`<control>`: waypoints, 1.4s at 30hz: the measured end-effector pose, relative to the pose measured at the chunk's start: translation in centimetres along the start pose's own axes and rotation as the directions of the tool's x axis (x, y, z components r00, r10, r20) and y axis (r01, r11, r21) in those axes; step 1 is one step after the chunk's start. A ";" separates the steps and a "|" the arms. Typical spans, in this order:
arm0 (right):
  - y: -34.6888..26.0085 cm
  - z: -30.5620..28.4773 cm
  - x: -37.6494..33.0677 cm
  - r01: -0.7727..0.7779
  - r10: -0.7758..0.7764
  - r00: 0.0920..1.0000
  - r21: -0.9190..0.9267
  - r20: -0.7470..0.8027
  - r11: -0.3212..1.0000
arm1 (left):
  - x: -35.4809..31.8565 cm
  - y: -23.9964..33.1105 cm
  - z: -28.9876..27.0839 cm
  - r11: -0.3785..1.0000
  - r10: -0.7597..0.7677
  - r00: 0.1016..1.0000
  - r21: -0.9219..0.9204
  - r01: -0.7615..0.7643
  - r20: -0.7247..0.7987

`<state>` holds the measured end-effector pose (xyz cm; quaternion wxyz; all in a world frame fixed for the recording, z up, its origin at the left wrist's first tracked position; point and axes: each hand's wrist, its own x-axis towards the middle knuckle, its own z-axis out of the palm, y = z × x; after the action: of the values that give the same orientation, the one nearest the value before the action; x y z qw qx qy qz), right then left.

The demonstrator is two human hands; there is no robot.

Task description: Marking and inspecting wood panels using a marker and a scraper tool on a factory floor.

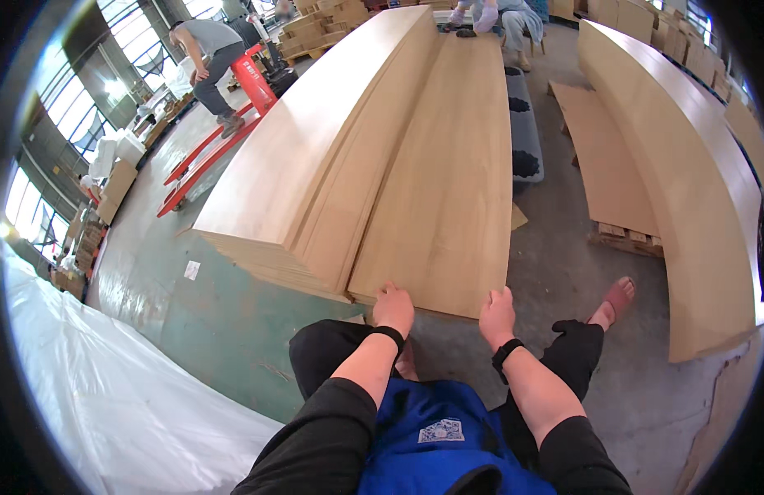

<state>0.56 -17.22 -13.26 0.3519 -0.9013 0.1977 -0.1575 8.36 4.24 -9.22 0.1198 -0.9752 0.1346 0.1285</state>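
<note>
A long, light-brown wooden board (448, 181) stretches away from me, its near end just beyond my knees. My left hand (393, 310) is closed on the near edge at its left corner. At the right corner my right hand (497, 315) is closed on the same edge; the fingertips of both hands are partly hidden. A tall stack of similar boards (316, 124) stands along the left side of the held board. At the far end, a person's gloved hands (473, 20) are by the board, near a small dark object.
A red pallet jack (251, 82) stands at the far left, a person (212, 58) bending over it. Another board stack (687, 181) curves along the right, beside a brown sheet on a pallet (605, 157). A grey bin (526, 124) lies between. White plastic sheeting (109, 388) covers something at lower left.
</note>
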 end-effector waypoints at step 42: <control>2.3 0.9 0.1 0.054 -0.051 0.996 -0.047 0.069 0.997 | -15.7 -6.9 -10.5 0.744 -0.300 0.618 -0.584 -0.325 -0.726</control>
<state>0.44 -18.33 -15.48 0.3321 -0.9193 0.1659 -0.1311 -1.96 11.53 6.44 -0.3097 -0.9028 0.1246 -0.2711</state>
